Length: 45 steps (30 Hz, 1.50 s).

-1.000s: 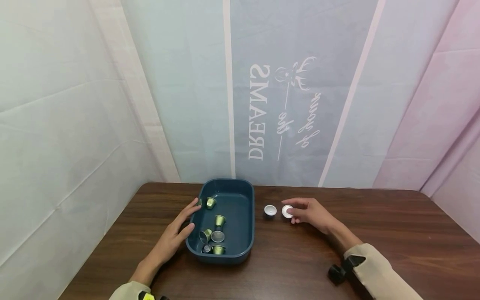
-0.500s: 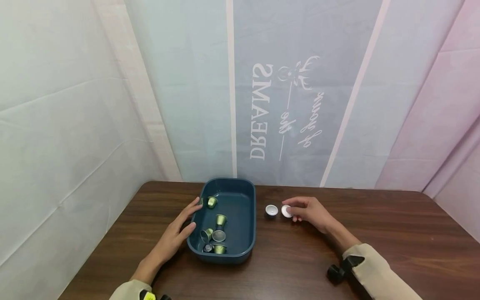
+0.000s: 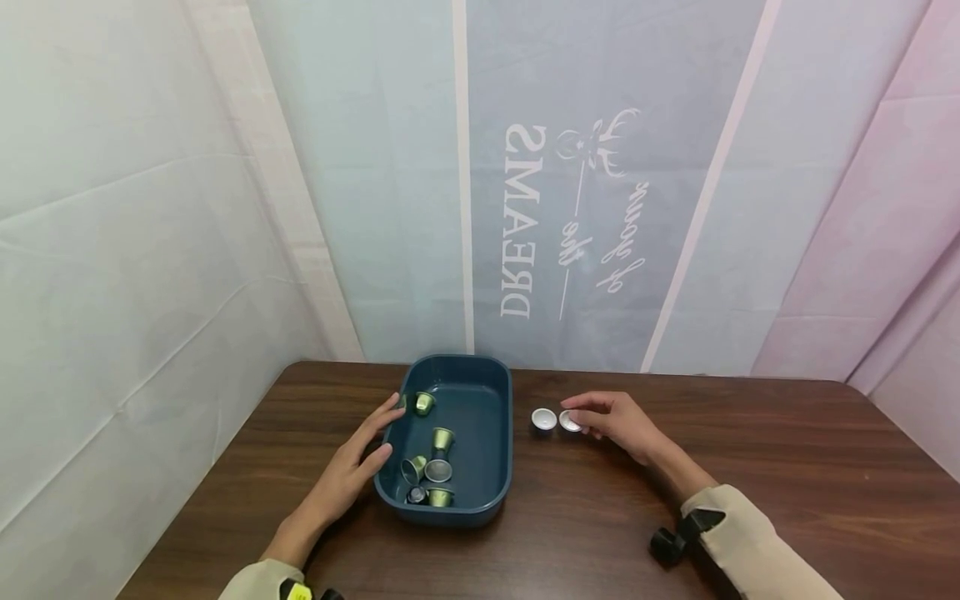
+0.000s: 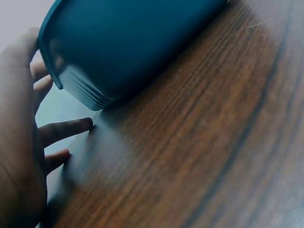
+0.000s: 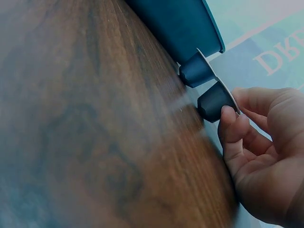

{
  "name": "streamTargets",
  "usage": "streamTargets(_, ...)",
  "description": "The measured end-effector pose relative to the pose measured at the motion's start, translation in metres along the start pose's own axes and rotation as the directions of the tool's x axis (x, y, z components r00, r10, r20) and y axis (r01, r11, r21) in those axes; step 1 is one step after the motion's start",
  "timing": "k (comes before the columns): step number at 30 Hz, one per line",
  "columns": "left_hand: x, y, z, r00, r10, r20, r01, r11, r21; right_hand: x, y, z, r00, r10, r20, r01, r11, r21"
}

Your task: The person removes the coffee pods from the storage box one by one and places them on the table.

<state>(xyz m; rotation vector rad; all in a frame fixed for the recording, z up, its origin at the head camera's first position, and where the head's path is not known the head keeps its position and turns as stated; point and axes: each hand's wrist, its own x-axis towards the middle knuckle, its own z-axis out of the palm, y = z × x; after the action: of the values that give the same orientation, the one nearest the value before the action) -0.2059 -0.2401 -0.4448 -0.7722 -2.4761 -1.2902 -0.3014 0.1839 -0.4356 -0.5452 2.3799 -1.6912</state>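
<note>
My right hand (image 3: 618,425) pinches a dark coffee capsule (image 5: 213,102) that stands on the table with its pale lid up. Beside it, lid edge against lid edge in the right wrist view, is a second dark capsule (image 5: 196,70). My left hand (image 3: 345,471) rests at the left rim of a dark blue bin (image 3: 497,450), its fingers loosely extended. Inside the bin lie several capsules: a green one (image 3: 424,404) near the left wall, another green one (image 3: 442,439) at the middle, and others bunched toward the near end.
The wooden table (image 3: 585,533) reaches back to a hanging printed cloth (image 3: 390,208). A black strap mount (image 3: 682,537) sits on the right sleeve. The bin stands to the left of the two upright capsules.
My right hand has shifted slightly left, sliding its capsule closer to the other one. The left hand has stayed at the bin's rim, and the bin's contents look unchanged.
</note>
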Motion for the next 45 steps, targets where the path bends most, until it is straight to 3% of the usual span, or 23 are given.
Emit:
streamTargets(14,0.001,0.000,0.001,1.000,-0.009,-0.016,0.009,1.000,0.012,-0.004,-0.006,-0.003,0.999,0.032,0.007,-0.032,0.999,0.032)
streamTargets(20,0.001,0.001,0.001,0.999,-0.025,-0.022,0.025,1.000,0.006,-0.004,-0.009,-0.008,0.996,0.013,-0.084,-0.014,1.000,-0.008)
streamTargets(29,0.002,0.032,-0.005,1.000,-0.008,-0.024,0.007,1.000,-0.025,-0.005,-0.029,-0.007,0.989,-0.046,-0.138,0.048,0.999,0.016)
streamTargets(38,0.002,-0.002,0.002,1.000,0.020,-0.010,-0.019,0.999,0.026,0.002,-0.068,0.014,0.995,-0.097,-0.035,0.101,0.986,0.130)
streamTargets(42,0.002,-0.002,0.001,1.000,0.003,-0.020,-0.003,1.000,0.016,0.009,-0.082,0.031,0.992,-0.124,-0.011,0.124,0.978,0.170)
streamTargets(45,0.001,0.008,0.000,1.000,-0.012,-0.026,0.012,1.000,0.001,0.016,-0.090,0.045,0.989,-0.150,0.017,0.144,0.973,0.178)
